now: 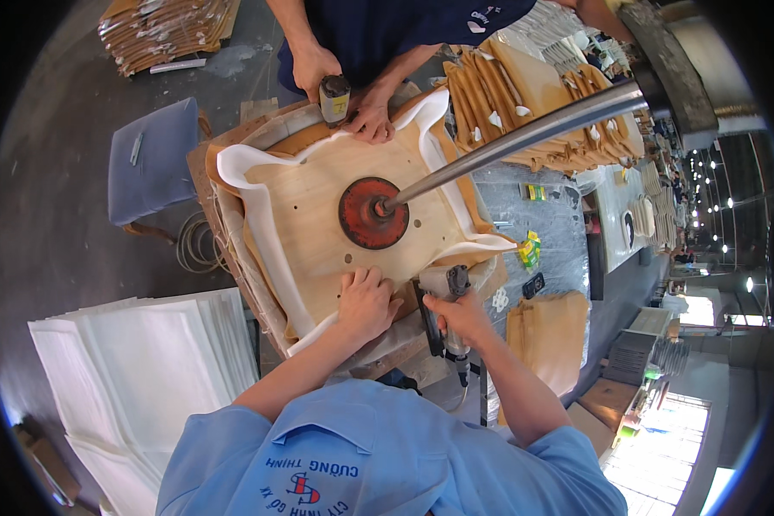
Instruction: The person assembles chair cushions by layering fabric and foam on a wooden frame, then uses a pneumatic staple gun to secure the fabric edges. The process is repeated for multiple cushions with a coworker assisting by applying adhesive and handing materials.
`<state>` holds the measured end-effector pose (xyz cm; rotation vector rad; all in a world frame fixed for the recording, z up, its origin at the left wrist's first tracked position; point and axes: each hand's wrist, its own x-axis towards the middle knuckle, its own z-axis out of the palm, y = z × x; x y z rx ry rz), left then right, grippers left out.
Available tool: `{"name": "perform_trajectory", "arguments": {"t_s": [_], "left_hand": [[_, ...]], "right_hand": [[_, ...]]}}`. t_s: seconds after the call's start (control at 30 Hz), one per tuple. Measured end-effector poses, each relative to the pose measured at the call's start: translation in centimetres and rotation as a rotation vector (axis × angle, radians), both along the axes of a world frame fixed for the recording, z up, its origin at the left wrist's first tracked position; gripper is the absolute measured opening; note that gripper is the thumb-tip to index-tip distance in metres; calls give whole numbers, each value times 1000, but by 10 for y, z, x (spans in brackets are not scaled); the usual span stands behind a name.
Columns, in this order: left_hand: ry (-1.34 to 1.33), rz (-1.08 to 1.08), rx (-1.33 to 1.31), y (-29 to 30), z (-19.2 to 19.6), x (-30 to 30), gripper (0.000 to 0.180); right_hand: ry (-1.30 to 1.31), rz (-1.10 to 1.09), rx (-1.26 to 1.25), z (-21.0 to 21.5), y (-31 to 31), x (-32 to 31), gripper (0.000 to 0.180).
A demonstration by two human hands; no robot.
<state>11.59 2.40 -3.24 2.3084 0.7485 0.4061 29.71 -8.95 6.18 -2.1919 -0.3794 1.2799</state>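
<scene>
A pale plywood seat panel [310, 224] lies under a round red press plate [373, 213] on a slanting metal rod [525, 140]. White padding [271, 245] and a tan cover [254, 249] stick up around its edges. My left hand [365, 303] rests on the panel's near edge, its fingers bent down and closed; whatever is under them is hidden. Just to its right, my right hand [461, 320] grips an air staple gun [443, 282], hose at the bottom. Across the panel, a co-worker's hand [315, 69] holds another staple gun [334, 99]; their other hand [372, 119] presses the far edge.
A blue padded stool [153, 159] stands at the left, near a coiled hose [199, 245]. White sheets [146, 361] are stacked at the lower left. Tan covers [525, 95] pile up at the far right. On the right-hand table [499, 193] lie a yellow-green packet [530, 249] and folded tan pieces [549, 340].
</scene>
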Motion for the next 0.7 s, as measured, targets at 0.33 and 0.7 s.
{"name": "perform_trajectory", "arguments": {"t_s": [0.33, 0.7], "left_hand": [[-57, 100, -48, -7, -12, 16, 11], [5, 64, -35, -3, -10, 19, 13]], "right_hand": [[-45, 140, 15, 11, -10, -14, 30], [-268, 283, -31, -6, -2, -19, 35]]}}
